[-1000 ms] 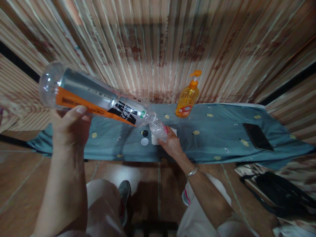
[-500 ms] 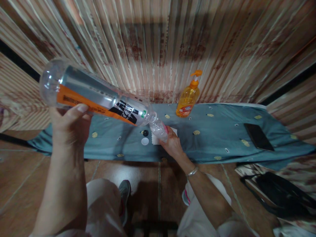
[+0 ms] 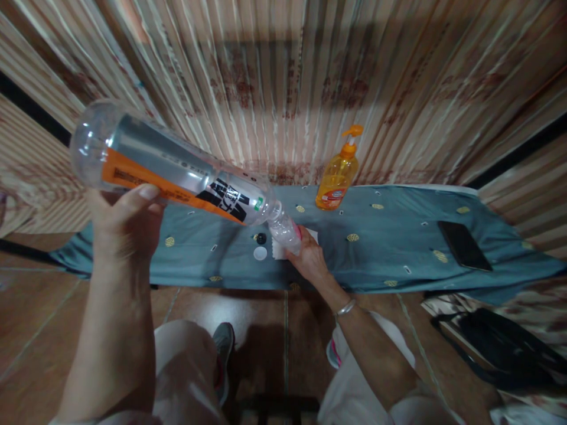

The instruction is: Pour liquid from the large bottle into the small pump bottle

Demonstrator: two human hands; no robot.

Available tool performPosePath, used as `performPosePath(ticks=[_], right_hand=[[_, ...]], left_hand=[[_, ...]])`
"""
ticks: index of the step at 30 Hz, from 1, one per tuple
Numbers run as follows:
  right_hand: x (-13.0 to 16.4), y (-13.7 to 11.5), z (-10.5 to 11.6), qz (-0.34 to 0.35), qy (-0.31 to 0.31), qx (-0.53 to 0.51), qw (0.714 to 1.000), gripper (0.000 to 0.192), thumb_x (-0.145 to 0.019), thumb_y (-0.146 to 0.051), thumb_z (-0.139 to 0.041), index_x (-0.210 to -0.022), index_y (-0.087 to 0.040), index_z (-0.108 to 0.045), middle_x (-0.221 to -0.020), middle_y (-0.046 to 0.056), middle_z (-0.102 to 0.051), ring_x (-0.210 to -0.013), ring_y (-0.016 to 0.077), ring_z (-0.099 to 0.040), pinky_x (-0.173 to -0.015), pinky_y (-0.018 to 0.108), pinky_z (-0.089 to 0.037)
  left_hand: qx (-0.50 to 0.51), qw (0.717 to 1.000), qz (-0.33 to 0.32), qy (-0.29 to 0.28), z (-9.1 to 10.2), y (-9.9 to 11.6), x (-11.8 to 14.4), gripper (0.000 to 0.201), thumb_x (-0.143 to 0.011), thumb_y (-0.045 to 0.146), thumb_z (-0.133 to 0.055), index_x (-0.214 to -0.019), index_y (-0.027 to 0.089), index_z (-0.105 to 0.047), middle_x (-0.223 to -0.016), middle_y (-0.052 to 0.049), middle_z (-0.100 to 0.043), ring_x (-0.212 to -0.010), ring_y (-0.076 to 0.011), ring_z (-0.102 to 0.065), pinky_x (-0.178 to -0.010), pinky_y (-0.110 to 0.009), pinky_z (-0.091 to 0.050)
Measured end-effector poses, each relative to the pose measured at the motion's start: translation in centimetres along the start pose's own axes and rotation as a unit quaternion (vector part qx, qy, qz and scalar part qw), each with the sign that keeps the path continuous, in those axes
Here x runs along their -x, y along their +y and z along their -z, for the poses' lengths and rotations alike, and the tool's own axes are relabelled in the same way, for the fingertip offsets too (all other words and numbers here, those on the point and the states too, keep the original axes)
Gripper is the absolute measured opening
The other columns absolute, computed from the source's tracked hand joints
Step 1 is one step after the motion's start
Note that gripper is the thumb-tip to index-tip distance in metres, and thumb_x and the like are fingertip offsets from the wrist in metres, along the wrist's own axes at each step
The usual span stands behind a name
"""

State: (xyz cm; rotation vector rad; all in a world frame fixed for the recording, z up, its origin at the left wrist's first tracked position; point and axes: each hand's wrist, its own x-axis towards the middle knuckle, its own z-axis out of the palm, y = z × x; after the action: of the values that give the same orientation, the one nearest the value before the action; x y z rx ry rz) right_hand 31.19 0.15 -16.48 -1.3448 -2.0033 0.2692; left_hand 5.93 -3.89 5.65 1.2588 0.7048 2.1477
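My left hand [image 3: 126,221] is closed round the lower part of a large clear plastic bottle [image 3: 172,171] with a silver and orange label. The bottle is tilted, base up at the left and neck down to the right. Its mouth meets the top of a small clear plastic bottle [image 3: 286,230] with a pink band. My right hand [image 3: 309,257] grips that small bottle over the table, its base hidden by my fingers. Just left of it lie a black cap [image 3: 261,238] and a white round lid [image 3: 260,254]. A white cloth or paper [image 3: 279,251] lies beneath.
An orange pump bottle [image 3: 337,180] of yellow liquid stands at the table's back edge. A black phone [image 3: 464,245] lies on the right of the green tablecloth [image 3: 381,242]. Behind hangs a striped curtain [image 3: 274,88]. A black bag [image 3: 509,348] sits at the lower right.
The large bottle's base has risen very slightly in my left hand. My right hand and the small bottle have stayed in place.
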Motion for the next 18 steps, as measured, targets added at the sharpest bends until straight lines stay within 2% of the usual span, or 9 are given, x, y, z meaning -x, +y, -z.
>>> performPosePath(ticks=[4,7,12,18], right_hand=[[-0.04,-0.1,0.11,-0.007,-0.006,0.001,1.0,0.068,-0.08,-0.029,-0.063,-0.14,-0.004,-0.043,-0.137,0.025,-0.06,-0.124,0.0343,-0.062,-0.102,0.048,-0.055],[-0.01,-0.02,0.08,-0.004,-0.009,-0.001,1.0,0.069,-0.079,-0.028,-0.063,-0.141,-0.005,-0.041,-0.137,0.025,-0.06,-0.125,0.0342,-0.061,-0.102,0.049,-0.054],[0.09,0.16,-0.14,0.003,0.001,-0.009,1.0,0.071,-0.079,-0.029,-0.064,-0.143,-0.008,-0.04,-0.137,0.023,-0.06,-0.125,0.0337,-0.061,-0.102,0.049,-0.054],[0.07,0.04,-0.19,0.0,0.005,-0.004,1.0,0.07,-0.079,-0.028,-0.064,-0.141,-0.007,-0.041,-0.136,0.023,-0.061,-0.123,0.0339,-0.062,-0.101,0.048,-0.055]], left_hand=[[0.001,1.0,-0.002,-0.006,-0.05,0.03,0.03,0.083,-0.045,0.009,-0.09,-0.118,0.035,-0.06,-0.046,0.013,-0.049,-0.061,-0.0139,-0.066,-0.076,-0.026,-0.065],[0.006,1.0,-0.007,-0.012,0.08,-0.02,-0.12,0.086,-0.045,0.01,-0.092,-0.12,0.035,-0.059,-0.046,0.013,-0.049,-0.06,-0.0132,-0.065,-0.072,-0.023,-0.064],[0.007,1.0,-0.024,-0.017,0.2,-0.12,-0.44,0.1,-0.04,0.012,-0.096,-0.129,0.034,-0.055,-0.049,0.012,-0.054,-0.063,-0.0147,-0.066,-0.072,-0.026,-0.065],[0.009,1.0,-0.025,-0.015,-0.04,-0.12,-0.48,0.097,-0.038,0.013,-0.098,-0.125,0.033,-0.059,-0.044,0.014,-0.049,-0.054,-0.0132,-0.062,-0.07,-0.025,-0.064]])
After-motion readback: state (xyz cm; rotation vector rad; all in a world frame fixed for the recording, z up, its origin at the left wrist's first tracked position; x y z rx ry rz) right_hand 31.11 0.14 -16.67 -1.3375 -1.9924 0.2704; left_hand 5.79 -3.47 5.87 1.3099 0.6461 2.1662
